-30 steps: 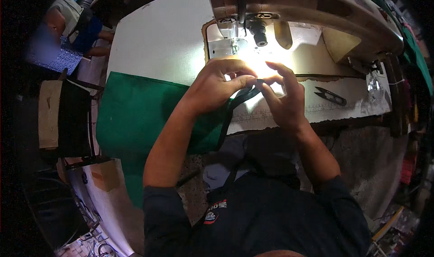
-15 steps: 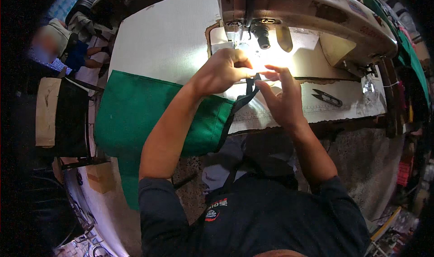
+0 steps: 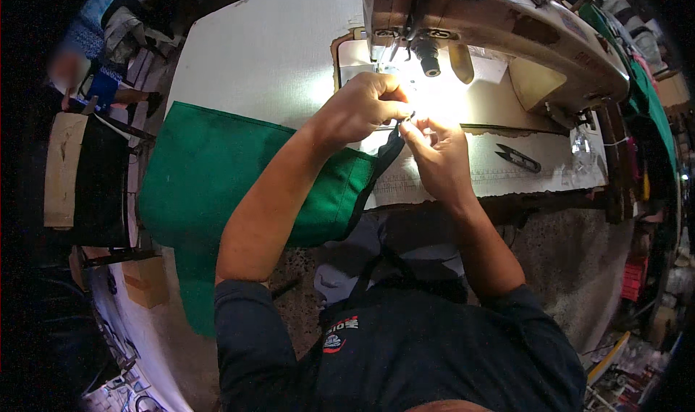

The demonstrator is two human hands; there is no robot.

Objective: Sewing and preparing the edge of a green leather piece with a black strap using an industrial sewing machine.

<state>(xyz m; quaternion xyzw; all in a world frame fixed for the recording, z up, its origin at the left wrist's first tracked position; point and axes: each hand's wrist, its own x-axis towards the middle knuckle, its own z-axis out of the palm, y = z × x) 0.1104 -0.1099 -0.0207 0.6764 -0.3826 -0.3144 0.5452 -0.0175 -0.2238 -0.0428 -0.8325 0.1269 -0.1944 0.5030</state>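
Close in front of the sewing machine, both my hands pinch the end of a black fabric strip. My left hand is closed on it from the left, thumb and forefinger together. From the right, my right hand grips the strip's tip, its fingertips almost touching the left ones. The strip runs down along the edge of a green cloth, which lies on the white table under my left forearm and hangs over the front edge. Bright lamp glare washes out the needle area.
Black thread snips lie on the table right of my right hand. A clear plastic bag is at the table's right end. To the left stand a dark chair-like piece and a cardboard box. Another person sits at the far left.
My right hand has moved in toward the left one and closed its fingers on the strip's end. The view has shifted slightly; the green cloth lies much as before.
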